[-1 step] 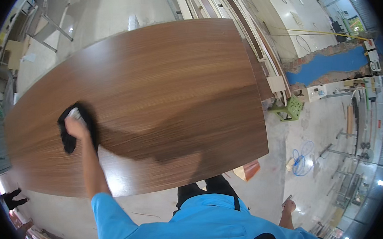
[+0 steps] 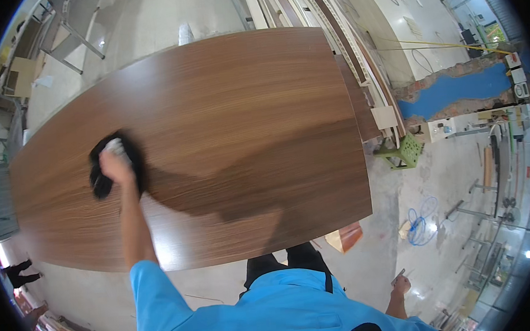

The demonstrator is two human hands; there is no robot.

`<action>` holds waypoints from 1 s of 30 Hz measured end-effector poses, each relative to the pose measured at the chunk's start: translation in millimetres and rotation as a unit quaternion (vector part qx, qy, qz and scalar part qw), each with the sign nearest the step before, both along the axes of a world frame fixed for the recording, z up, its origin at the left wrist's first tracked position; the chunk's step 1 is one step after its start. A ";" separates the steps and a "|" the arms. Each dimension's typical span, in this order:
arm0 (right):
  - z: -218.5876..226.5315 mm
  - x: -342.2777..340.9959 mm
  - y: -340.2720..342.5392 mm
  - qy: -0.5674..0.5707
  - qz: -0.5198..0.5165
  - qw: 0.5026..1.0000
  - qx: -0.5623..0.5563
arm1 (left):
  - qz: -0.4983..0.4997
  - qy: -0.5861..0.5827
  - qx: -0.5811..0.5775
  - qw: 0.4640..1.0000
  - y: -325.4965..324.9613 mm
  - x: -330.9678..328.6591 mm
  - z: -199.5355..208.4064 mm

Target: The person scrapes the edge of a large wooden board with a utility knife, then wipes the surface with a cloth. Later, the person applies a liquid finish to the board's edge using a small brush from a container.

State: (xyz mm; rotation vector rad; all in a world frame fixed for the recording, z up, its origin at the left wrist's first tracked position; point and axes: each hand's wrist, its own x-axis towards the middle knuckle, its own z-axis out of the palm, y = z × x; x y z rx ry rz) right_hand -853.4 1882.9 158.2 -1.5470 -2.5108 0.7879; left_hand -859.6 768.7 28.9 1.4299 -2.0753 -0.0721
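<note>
My left hand (image 2: pixel 115 165) is closed on a bunched black cloth (image 2: pixel 100 183), pressed against the left part of a large brown wood-grain board (image 2: pixel 254 105). Something whitish shows at the top of that fist, too blurred to name. Out to my right side, off the board, my right hand (image 2: pixel 402 285) is closed around a small, thin grey tool (image 2: pixel 398 275); its exact kind is too small to make out.
Long strips and panels (image 2: pixel 346 55) are stacked along the board's right end, beside a green plastic stool (image 2: pixel 402 153). On the floor lie a blue coiled hose (image 2: pixel 418 228) and a reddish-brown offcut (image 2: pixel 347 236). Another person's dark-clothed legs (image 2: pixel 22 273) show at far left.
My left hand and the black cloth have slid a little to the right across the board. My right hand stays about where it was, still gripping the thin tool.
</note>
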 end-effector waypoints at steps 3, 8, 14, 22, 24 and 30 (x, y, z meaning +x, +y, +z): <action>-33.2 -32.9 -10.7 0.068 0.017 0.997 -0.037 | -0.208 0.005 0.040 0.977 130.7 -126.4 -5.8; -92.3 -74.5 0.4 0.066 0.032 0.987 -0.142 | -0.554 -0.139 0.102 0.814 422.8 -248.2 32.6; -137.1 -93.6 48.7 -0.117 0.103 0.987 -0.032 | -0.260 -0.281 0.200 0.902 240.8 -353.5 46.8; -140.5 -118.5 19.8 -0.233 0.123 0.964 0.020 | -0.394 -0.270 -0.022 0.878 338.9 -576.9 39.8; -141.6 -140.5 1.1 -0.200 0.138 0.970 0.004 | -0.532 -0.090 0.042 0.841 418.3 -547.4 28.9; -141.5 -198.5 -34.9 -0.097 0.175 0.978 -0.051 | -0.380 -0.061 0.220 0.897 417.2 -219.7 16.6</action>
